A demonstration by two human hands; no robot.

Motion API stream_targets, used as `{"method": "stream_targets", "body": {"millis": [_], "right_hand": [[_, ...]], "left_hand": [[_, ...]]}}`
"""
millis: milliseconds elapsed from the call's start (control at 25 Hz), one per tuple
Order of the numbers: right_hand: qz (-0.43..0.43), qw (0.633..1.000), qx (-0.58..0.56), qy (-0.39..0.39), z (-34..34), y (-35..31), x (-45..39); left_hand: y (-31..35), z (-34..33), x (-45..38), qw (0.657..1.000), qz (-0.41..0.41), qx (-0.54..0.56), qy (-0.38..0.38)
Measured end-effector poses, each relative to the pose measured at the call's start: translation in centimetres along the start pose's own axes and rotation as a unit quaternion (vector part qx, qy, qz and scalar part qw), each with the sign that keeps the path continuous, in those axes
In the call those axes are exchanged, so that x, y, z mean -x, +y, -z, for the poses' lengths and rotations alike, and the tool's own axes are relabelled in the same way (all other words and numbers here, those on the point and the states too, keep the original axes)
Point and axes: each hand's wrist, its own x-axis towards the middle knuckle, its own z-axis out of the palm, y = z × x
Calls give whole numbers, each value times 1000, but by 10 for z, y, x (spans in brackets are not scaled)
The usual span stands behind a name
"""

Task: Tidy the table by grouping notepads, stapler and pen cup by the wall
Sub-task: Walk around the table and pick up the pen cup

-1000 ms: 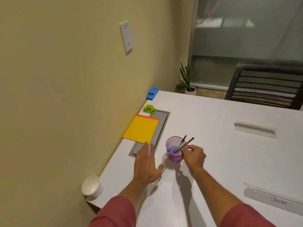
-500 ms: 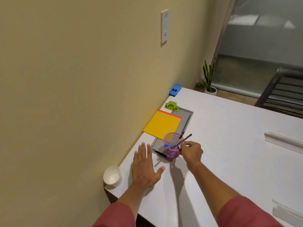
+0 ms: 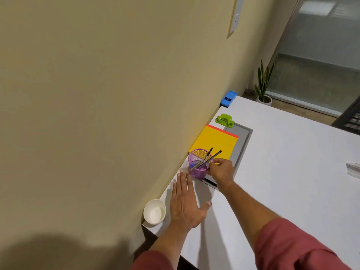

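Observation:
A purple mesh pen cup [image 3: 197, 170] with several pens in it sits near the wall, just in front of the yellow notepad [image 3: 215, 142]. My right hand [image 3: 221, 171] grips the cup's right side. My left hand [image 3: 185, 203] lies flat on the white table [image 3: 282, 172], fingers spread, its fingertips close to the cup's base. A red notepad edge shows under the yellow one. Beyond the notepads by the wall sit a green stapler-like tool [image 3: 224, 120] and a blue one [image 3: 228, 98].
A white paper cup [image 3: 154, 211] stands at the table's near corner by the wall. A grey recessed cable tray [image 3: 241, 141] lies under and beside the notepads. A clear name holder [image 3: 353, 169] is at the right. A potted plant [image 3: 264, 84] and a chair are beyond the table.
My right hand has carried the pen cup left, toward the wall, to the near edge of the yellow notepad. My left hand stayed flat on the table. The view has swung left.

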Motion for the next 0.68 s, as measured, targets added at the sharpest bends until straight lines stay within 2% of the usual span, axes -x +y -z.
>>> {"method": "stream_targets", "body": {"millis": [280,680], "right_hand": [[-19,1000,9,5,-36,5,-3],[-40,999,-1,-17,-50,13,-6]], "left_hand": [[-3,0,-9,1000,16,-14,-22],[-12,-1,-2,999,13,-20,-48]]}}
